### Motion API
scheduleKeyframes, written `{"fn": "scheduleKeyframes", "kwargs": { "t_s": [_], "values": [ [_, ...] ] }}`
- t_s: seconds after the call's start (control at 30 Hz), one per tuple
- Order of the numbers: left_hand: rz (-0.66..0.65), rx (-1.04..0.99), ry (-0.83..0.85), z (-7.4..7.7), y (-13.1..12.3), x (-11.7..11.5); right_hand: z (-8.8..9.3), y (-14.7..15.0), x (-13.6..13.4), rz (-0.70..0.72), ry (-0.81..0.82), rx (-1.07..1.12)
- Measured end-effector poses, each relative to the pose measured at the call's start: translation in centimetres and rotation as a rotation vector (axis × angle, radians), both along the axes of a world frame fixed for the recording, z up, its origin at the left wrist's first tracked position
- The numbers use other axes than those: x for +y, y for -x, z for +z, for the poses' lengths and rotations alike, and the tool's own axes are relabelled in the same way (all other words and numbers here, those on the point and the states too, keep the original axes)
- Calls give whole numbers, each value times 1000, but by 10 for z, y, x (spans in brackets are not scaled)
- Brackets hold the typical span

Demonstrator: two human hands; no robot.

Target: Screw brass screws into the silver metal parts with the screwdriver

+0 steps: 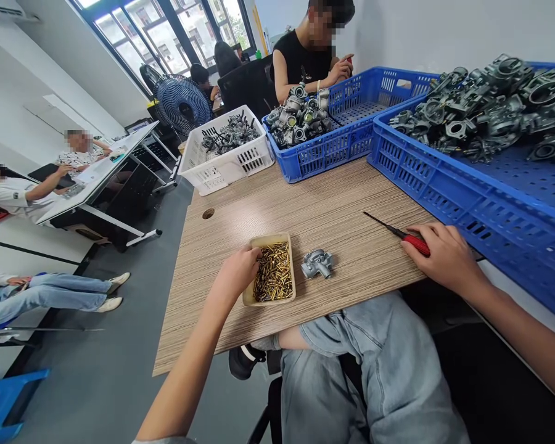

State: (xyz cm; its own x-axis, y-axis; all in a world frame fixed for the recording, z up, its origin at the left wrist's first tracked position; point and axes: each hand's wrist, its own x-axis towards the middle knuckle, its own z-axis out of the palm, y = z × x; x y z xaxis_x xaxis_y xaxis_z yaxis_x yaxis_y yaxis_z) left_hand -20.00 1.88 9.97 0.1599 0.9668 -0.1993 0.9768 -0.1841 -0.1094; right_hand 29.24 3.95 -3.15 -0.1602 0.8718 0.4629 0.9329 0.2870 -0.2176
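Observation:
My left hand (240, 270) reaches over the left edge of a cream plastic tray (292, 265). Its fingers are curled, with the tips among small brass jets (277, 277) that fill the tray; what they pinch, if anything, is hidden. Just right of the tray, a grey metal carburetor body (317, 264) lies on the table, touched by neither hand. My right hand (448, 256) rests at the table's right side, closed round the red handle of a screwdriver (417, 243). The dark shaft points left and away from me, above the wood.
Along the table's back stand a white crate (254, 165) of small metal parts, a blue crate (321, 161) with carburetors, and a larger blue crate (425, 169) heaped with carburetors at right. The wood-grain table (222, 246) has a cable hole. A person (296, 61) works behind it.

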Motion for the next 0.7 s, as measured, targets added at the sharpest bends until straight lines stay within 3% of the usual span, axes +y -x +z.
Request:
{"fn": "scheduleKeyframes", "kwargs": {
  "t_s": [0.47, 0.7],
  "values": [
    [-49, 75, -3, -1, -2, -3, -1, 0, 1, 19, -5, 34],
    [-13, 32, 13, 2, -2, -1, 1, 1, 0, 6, -38, 13]
  ]
}}
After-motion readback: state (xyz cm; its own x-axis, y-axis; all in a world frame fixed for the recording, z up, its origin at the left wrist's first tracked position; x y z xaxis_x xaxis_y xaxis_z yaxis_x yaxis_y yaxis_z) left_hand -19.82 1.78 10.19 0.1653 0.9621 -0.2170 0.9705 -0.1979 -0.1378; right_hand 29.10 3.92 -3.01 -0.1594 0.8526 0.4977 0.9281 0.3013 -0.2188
